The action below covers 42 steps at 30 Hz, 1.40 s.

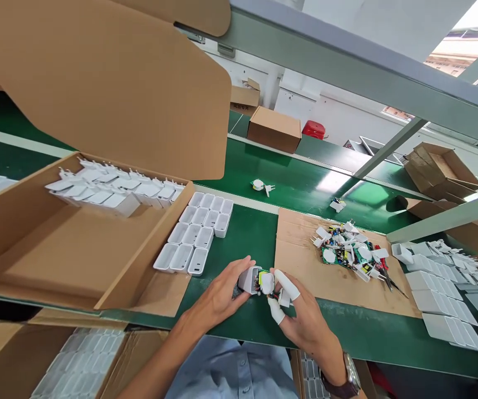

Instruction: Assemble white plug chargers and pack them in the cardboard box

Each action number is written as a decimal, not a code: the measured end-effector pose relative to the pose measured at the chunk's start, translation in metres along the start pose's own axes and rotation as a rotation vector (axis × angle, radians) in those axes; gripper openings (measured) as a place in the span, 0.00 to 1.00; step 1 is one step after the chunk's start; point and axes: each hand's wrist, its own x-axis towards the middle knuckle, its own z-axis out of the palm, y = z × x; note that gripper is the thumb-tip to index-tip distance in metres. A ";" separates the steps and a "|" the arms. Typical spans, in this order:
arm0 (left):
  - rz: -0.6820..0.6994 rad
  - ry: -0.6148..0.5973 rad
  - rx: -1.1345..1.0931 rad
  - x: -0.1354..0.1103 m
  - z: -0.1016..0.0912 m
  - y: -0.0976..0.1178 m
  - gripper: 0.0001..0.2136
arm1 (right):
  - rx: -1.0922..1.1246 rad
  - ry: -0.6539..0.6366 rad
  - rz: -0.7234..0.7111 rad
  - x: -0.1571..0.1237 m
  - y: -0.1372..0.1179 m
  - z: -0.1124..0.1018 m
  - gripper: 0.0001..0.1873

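Note:
Near the front edge of the green bench, my left hand point(222, 291) is closed around a white plastic charger housing point(247, 280), its opening turned to the right. My right hand point(303, 310), with white covers on two fingertips, grips a charger circuit board point(267, 282) with a yellow part and a white disc. The board sits at the mouth of the housing; how far inside it is I cannot tell. A white plug piece point(284, 297) hangs by the right fingers. Left of my hands stand rows of open white housings point(191, 235).
A large open carton point(139, 260) at left holds rows of white units point(106, 188). On a cardboard sheet point(297, 266) lie a heap of circuit boards point(349, 249) and red-handled cutters point(384, 271). Stacked white units point(442, 293) stand far right. A metal beam point(347, 61) crosses above.

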 end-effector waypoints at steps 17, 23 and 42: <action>0.001 0.025 -0.020 0.003 -0.001 0.003 0.37 | -0.035 -0.050 -0.017 0.006 0.000 0.001 0.36; 0.018 0.040 -0.018 0.002 0.001 0.002 0.35 | -0.089 -0.051 -0.022 0.007 -0.002 0.002 0.37; -0.022 0.023 -0.048 0.002 -0.002 0.003 0.36 | -0.100 -0.082 -0.027 0.012 -0.001 0.001 0.38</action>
